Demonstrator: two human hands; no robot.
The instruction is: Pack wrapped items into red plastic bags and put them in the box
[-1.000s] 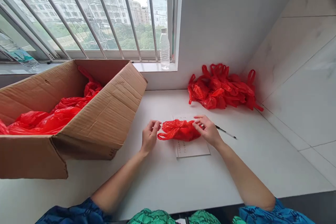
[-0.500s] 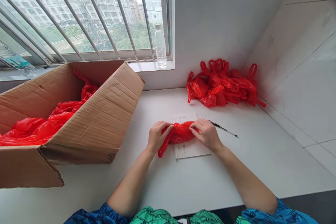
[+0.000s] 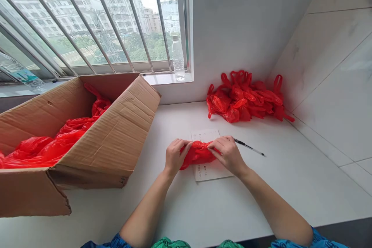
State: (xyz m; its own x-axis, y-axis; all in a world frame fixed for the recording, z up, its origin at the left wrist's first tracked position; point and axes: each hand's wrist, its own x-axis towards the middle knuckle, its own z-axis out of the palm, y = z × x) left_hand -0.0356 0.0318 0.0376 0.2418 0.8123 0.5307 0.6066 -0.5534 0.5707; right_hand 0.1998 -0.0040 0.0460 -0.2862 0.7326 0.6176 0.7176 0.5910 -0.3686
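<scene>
A crumpled red plastic bag point(image 3: 199, 154) is stretched between my two hands, just above a white sheet of paper or notebook point(image 3: 215, 173) with printed marks. My left hand point(image 3: 174, 155) pinches the bag's left end between thumb and fingers. On the other side, my right hand point(image 3: 228, 154) pinches it near the upper right edge. Part of the bag is hidden behind my fingers. A black and clear pen point(image 3: 250, 147) lies just right of my right hand.
Left stands an open cardboard box point(image 3: 107, 139) holding red plastic bags point(image 3: 65, 135). A heap of red bags point(image 3: 242, 99) lies against the back wall. One water bottle point(image 3: 178, 59) stands on the windowsill; another bottle point(image 3: 24, 74) leans at far left.
The bag's dangling strip at the left is drawn in, and the bag looks more bunched between my hands. Both hands keep their pinch. The whole view has shifted slightly downward.
</scene>
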